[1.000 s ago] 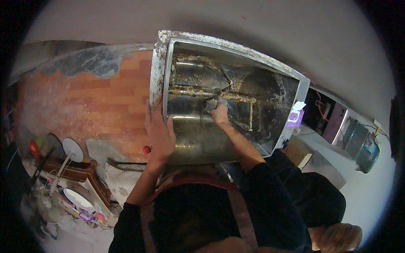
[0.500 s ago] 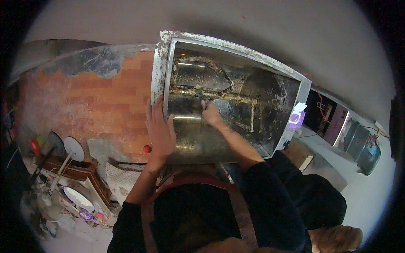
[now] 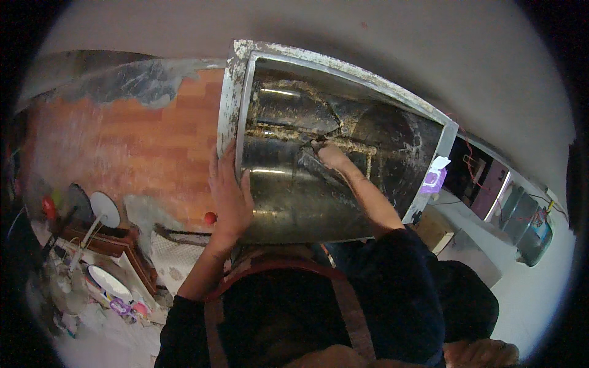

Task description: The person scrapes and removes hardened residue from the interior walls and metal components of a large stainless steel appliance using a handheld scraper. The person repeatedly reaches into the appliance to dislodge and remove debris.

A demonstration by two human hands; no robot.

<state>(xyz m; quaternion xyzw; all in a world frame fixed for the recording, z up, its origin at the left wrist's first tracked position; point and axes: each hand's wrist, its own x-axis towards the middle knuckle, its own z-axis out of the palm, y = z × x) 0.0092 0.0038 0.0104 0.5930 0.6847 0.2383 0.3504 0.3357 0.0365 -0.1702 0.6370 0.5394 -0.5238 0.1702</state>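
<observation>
An open metal box (image 3: 228,104) with a worn, paint-flecked rim lies in front of me. Inside it, a crusted, rust-brown pipe (image 3: 276,134) crosses from left to right above a shiny metal bottom. My left hand (image 3: 232,199) lies against the box's left rim, fingers stretched and thumb apart. My right hand (image 3: 332,156) reaches into the box with closed fingers at the pipe. A small dark thing shows at its fingertips, too unclear to name.
A purple and white packet (image 3: 434,179) is on the box's right rim. At the lower left are a red ball-like knob (image 3: 210,218), a patterned cushion (image 3: 178,257) and a round white disc on a stand (image 3: 105,208). A grey-green plastic tub (image 3: 531,227) stands far right.
My right hand has moved to the right along the pipe inside the box. My left hand keeps its place on the left rim. The view has shifted slightly.
</observation>
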